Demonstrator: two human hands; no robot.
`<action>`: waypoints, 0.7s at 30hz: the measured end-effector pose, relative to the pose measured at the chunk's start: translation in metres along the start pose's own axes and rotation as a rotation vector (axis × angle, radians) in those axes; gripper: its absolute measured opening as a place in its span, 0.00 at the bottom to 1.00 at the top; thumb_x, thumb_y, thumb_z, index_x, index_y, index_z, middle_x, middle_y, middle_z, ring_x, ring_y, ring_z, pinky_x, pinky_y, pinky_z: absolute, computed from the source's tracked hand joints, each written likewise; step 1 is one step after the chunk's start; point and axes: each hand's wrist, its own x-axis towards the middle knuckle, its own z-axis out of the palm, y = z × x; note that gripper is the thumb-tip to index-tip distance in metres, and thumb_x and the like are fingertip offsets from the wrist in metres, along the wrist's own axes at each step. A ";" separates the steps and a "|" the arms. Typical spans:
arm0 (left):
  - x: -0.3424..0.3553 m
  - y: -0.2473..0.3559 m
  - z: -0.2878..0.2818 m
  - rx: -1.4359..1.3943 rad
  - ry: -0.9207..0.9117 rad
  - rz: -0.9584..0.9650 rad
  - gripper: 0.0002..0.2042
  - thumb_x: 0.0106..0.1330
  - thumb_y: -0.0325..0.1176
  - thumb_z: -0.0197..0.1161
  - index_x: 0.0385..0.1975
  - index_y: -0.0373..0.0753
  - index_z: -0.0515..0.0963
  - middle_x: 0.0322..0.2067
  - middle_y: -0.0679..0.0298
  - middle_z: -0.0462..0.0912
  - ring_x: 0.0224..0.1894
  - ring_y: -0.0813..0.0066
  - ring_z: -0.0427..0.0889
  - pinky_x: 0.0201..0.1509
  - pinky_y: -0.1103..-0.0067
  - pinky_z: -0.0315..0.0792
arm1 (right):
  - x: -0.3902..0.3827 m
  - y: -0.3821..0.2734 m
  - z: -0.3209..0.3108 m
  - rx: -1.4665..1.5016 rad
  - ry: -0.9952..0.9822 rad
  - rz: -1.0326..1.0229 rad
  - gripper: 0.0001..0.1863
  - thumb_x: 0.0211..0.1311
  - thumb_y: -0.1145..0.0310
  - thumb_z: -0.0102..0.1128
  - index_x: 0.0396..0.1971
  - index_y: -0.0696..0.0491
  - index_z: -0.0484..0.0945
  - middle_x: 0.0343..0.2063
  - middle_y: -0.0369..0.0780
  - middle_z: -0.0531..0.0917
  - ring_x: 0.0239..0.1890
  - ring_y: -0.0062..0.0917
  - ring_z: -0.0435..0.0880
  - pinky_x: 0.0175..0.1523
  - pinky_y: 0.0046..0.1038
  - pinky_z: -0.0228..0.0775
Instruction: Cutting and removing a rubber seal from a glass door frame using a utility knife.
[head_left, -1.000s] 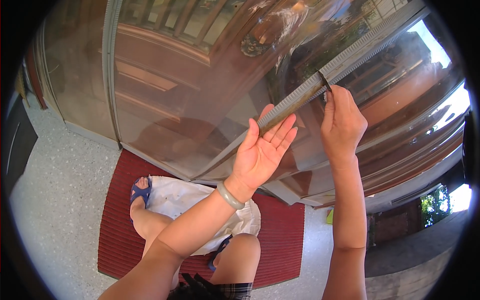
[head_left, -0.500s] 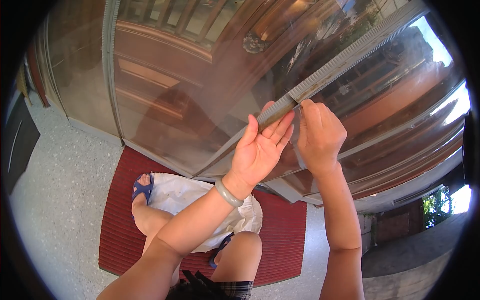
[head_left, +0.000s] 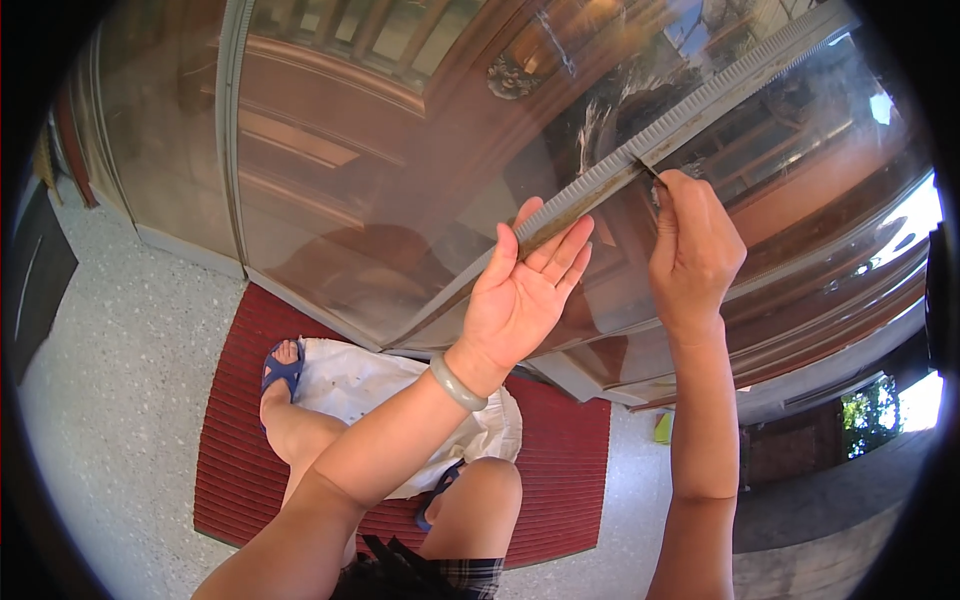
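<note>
A grey ribbed strip (head_left: 700,112) runs along the edge of a clear plastic-like door panel (head_left: 400,160), with brown residue on its lower side. My left hand (head_left: 525,290) lies palm up beneath the strip, fingers stretched and spread, the thumb on one side of it and other fingers on the other. My right hand (head_left: 700,245) is closed in a pinch on a thin dark blade-like tool (head_left: 650,170), whose tip meets the strip above the left hand. Most of the tool is hidden in my fingers.
Behind the panels stands a brown wooden door with carved parts. A white sheet (head_left: 350,380) with small dark specks lies over a red ribbed mat (head_left: 560,480) between my feet. A small yellow-green object (head_left: 663,428) lies on the speckled floor, by the right forearm.
My right hand has moved up and to the right along the strip with the tool, uncovering the yellow-green object. My left hand has barely moved.
</note>
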 end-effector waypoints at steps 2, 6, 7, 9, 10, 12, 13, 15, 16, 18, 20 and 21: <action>0.001 0.001 -0.001 -0.001 0.002 -0.007 0.20 0.75 0.46 0.41 0.61 0.50 0.69 0.63 0.58 0.68 0.70 0.65 0.59 0.76 0.63 0.45 | -0.012 -0.004 0.010 0.021 -0.009 0.001 0.13 0.46 0.83 0.60 0.34 0.56 0.76 0.22 0.39 0.76 0.22 0.32 0.75 0.27 0.29 0.66; -0.001 0.003 0.000 0.018 0.030 -0.017 0.20 0.75 0.46 0.41 0.61 0.49 0.70 0.63 0.60 0.69 0.70 0.66 0.59 0.76 0.63 0.44 | -0.030 -0.020 0.022 0.101 0.001 0.025 0.13 0.44 0.83 0.60 0.34 0.55 0.77 0.21 0.38 0.75 0.22 0.30 0.74 0.26 0.29 0.65; -0.002 0.004 0.000 0.023 0.032 -0.016 0.20 0.75 0.46 0.41 0.61 0.49 0.70 0.63 0.60 0.69 0.70 0.66 0.59 0.76 0.63 0.44 | -0.032 -0.024 0.023 0.130 -0.052 0.000 0.13 0.44 0.83 0.60 0.33 0.55 0.77 0.21 0.38 0.75 0.21 0.30 0.74 0.26 0.29 0.64; -0.002 0.006 0.001 0.019 0.045 -0.016 0.20 0.75 0.47 0.41 0.60 0.49 0.70 0.64 0.61 0.68 0.71 0.67 0.57 0.76 0.63 0.44 | -0.034 -0.028 0.020 0.198 -0.135 -0.010 0.11 0.48 0.83 0.60 0.33 0.56 0.77 0.22 0.38 0.77 0.22 0.30 0.75 0.28 0.29 0.66; -0.001 0.006 0.003 0.023 0.045 -0.015 0.20 0.75 0.47 0.41 0.60 0.49 0.70 0.64 0.61 0.68 0.71 0.67 0.57 0.76 0.63 0.44 | -0.032 -0.025 0.019 0.201 -0.132 -0.010 0.11 0.48 0.83 0.60 0.33 0.56 0.77 0.22 0.38 0.77 0.22 0.30 0.75 0.28 0.29 0.66; -0.002 0.004 0.006 0.010 0.070 -0.014 0.20 0.75 0.47 0.41 0.60 0.50 0.71 0.64 0.62 0.68 0.72 0.68 0.54 0.75 0.63 0.43 | -0.026 -0.015 0.016 0.204 0.102 0.075 0.08 0.52 0.81 0.61 0.34 0.57 0.78 0.25 0.40 0.79 0.24 0.31 0.77 0.29 0.28 0.67; -0.002 0.004 0.007 0.012 0.072 -0.013 0.20 0.75 0.47 0.41 0.60 0.50 0.71 0.64 0.62 0.68 0.72 0.68 0.54 0.75 0.63 0.43 | -0.021 -0.013 0.012 0.168 0.139 0.141 0.06 0.55 0.80 0.61 0.34 0.58 0.78 0.26 0.41 0.80 0.25 0.31 0.78 0.30 0.28 0.69; -0.003 0.004 0.008 0.030 0.067 -0.015 0.19 0.75 0.47 0.41 0.60 0.51 0.71 0.64 0.62 0.68 0.73 0.68 0.53 0.75 0.63 0.42 | -0.010 -0.008 0.014 0.104 0.194 0.145 0.07 0.54 0.82 0.60 0.34 0.59 0.78 0.25 0.41 0.80 0.25 0.32 0.78 0.31 0.28 0.70; -0.003 0.003 0.008 0.029 0.070 -0.017 0.19 0.75 0.47 0.41 0.60 0.51 0.71 0.64 0.62 0.68 0.73 0.68 0.53 0.75 0.63 0.42 | -0.008 -0.004 0.015 0.078 0.210 0.109 0.08 0.54 0.82 0.60 0.35 0.59 0.78 0.25 0.41 0.79 0.26 0.32 0.79 0.31 0.28 0.70; -0.003 0.003 0.008 0.034 0.067 -0.013 0.19 0.75 0.47 0.42 0.59 0.51 0.71 0.64 0.62 0.68 0.73 0.69 0.53 0.75 0.63 0.42 | -0.014 -0.004 0.019 0.049 0.196 0.083 0.09 0.53 0.83 0.60 0.35 0.58 0.78 0.25 0.41 0.79 0.26 0.32 0.78 0.30 0.28 0.69; -0.004 0.003 0.010 0.041 0.082 -0.008 0.19 0.75 0.47 0.42 0.60 0.51 0.71 0.64 0.62 0.69 0.73 0.69 0.53 0.75 0.62 0.43 | -0.023 -0.006 0.028 0.028 0.186 0.055 0.10 0.51 0.83 0.60 0.36 0.58 0.78 0.25 0.40 0.79 0.26 0.31 0.78 0.29 0.28 0.68; -0.004 0.002 0.010 0.041 0.094 -0.009 0.19 0.75 0.47 0.42 0.60 0.51 0.71 0.64 0.62 0.69 0.73 0.69 0.53 0.75 0.62 0.43 | -0.030 -0.009 0.030 0.012 0.176 0.022 0.12 0.50 0.83 0.60 0.36 0.58 0.78 0.26 0.40 0.79 0.25 0.30 0.77 0.29 0.27 0.67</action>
